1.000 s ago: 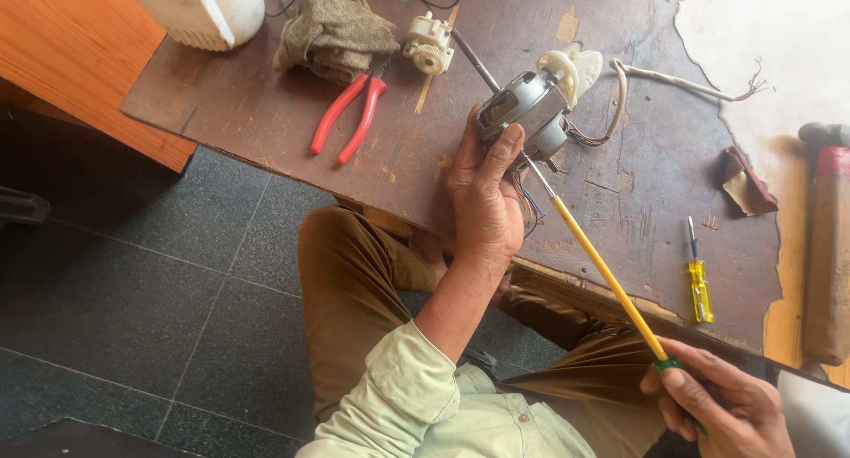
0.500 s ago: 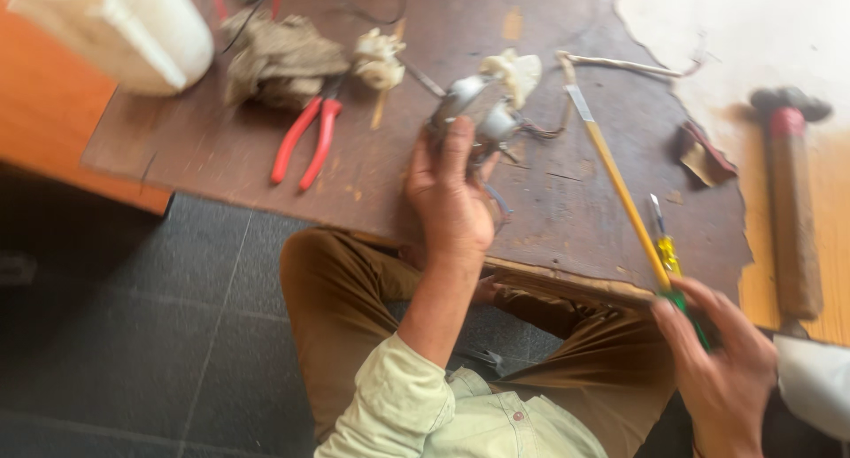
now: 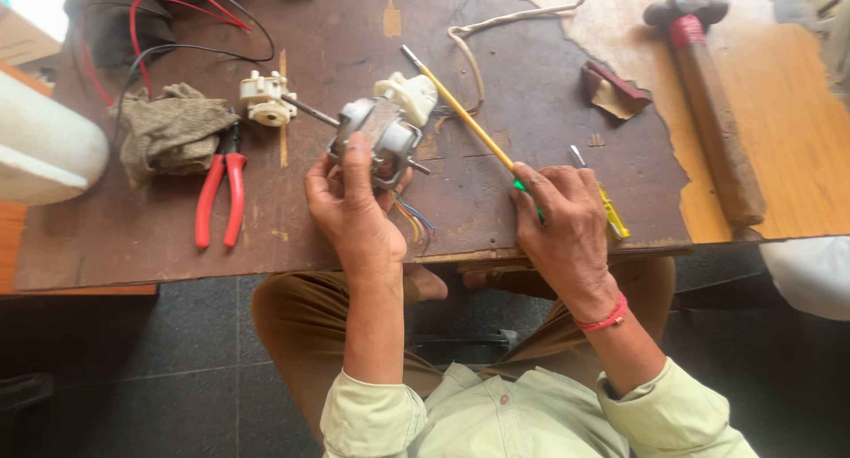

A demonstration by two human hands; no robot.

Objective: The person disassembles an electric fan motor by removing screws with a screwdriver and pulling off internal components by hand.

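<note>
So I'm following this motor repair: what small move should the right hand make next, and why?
Probably lift the long yellow screwdriver toward the motor: the right hand rests on its handle end on the table, while the left hand steadies the motor.

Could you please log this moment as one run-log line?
left hand: grips small grey electric motor | right hand: rests on long yellow-shafted screwdriver | both on brown worktable
</note>
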